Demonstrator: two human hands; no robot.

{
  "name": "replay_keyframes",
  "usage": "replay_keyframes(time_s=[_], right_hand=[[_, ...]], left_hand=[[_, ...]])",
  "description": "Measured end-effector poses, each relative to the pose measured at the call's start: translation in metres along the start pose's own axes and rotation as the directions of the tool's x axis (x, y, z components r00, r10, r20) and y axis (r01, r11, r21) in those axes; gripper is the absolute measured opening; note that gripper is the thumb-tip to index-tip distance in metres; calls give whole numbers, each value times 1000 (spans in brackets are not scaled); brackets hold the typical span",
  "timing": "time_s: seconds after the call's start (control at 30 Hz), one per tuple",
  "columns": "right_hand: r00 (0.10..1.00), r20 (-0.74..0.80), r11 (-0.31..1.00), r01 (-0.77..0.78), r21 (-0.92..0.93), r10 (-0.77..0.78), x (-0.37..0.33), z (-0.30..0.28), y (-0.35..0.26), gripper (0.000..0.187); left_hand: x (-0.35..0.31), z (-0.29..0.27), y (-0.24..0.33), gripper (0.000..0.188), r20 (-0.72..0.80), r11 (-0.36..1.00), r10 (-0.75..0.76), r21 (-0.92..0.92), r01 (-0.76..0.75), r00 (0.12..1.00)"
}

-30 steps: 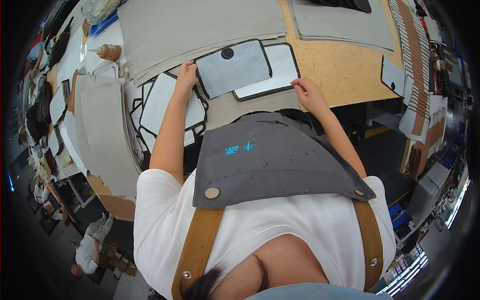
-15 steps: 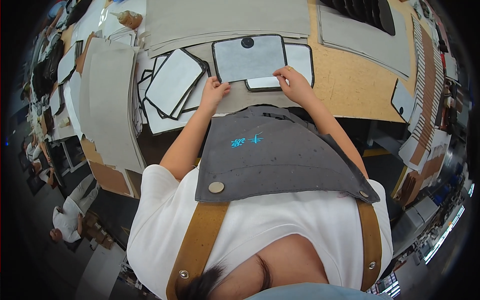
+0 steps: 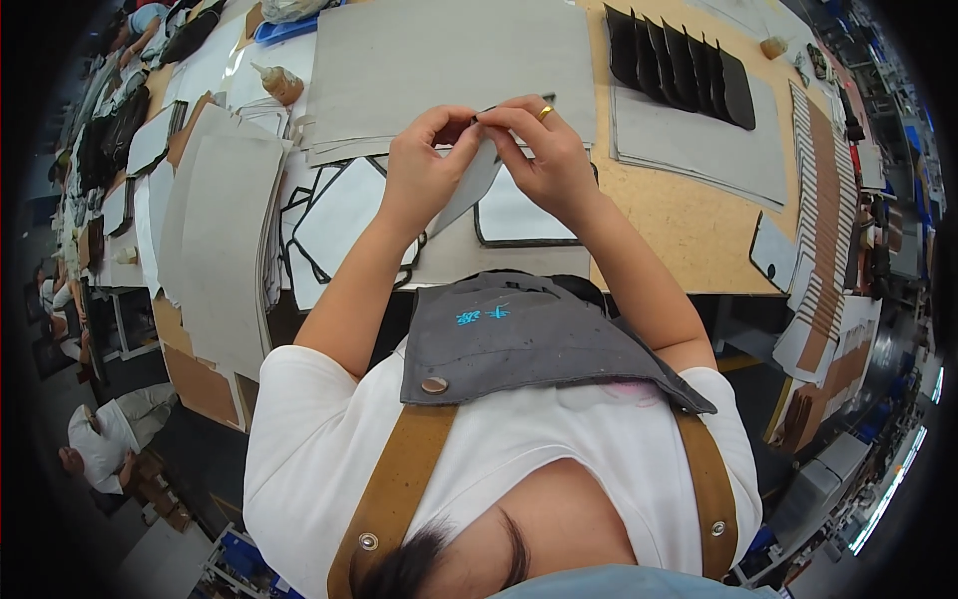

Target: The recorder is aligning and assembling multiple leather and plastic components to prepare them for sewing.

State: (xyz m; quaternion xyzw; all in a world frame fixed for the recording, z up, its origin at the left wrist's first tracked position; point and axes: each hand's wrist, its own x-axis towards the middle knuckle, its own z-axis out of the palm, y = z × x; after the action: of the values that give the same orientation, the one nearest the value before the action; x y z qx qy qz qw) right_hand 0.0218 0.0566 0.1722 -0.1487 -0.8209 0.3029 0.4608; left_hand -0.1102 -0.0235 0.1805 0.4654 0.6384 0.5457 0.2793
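A pale grey panel with a black edge (image 3: 470,190) is held up above the table, tilted steeply so its face shows only narrowly. My left hand (image 3: 423,168) pinches its upper edge between thumb and fingers. Right beside it, my right hand (image 3: 544,158) grips the same edge, the fingertips of both hands almost meeting. The round black piece seen on the panel earlier is hidden behind my fingers. Beneath my right hand lies another white panel with black edging (image 3: 521,216). A loose pile of black-edged white panels (image 3: 341,222) sits left of my hands.
Large grey sheets (image 3: 449,50) cover the far middle of the table. Black curved pieces (image 3: 679,65) stand in a row at the far right. A small squeeze bottle (image 3: 281,86) is at the far left, past a stack of grey boards (image 3: 225,230). One small panel (image 3: 770,250) lies rightward.
Both hands have lifted the panel off the table and come together at its edge. The panel has turned from facing up to steeply tilted. The view has shifted slightly.
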Motion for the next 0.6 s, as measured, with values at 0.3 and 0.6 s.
replay_keyframes(time_s=[0.3, 0.6], right_hand=[[998, 3, 993, 60, -99, -60, -1, 9, -11, 9], [997, 70, 983, 21, -182, -9, -8, 11, -20, 6]], left_hand=[[-14, -16, 20, 14, 8, 989, 21, 148, -22, 1000], [-28, -12, 22, 9, 0, 924, 122, 364, -114, 992]])
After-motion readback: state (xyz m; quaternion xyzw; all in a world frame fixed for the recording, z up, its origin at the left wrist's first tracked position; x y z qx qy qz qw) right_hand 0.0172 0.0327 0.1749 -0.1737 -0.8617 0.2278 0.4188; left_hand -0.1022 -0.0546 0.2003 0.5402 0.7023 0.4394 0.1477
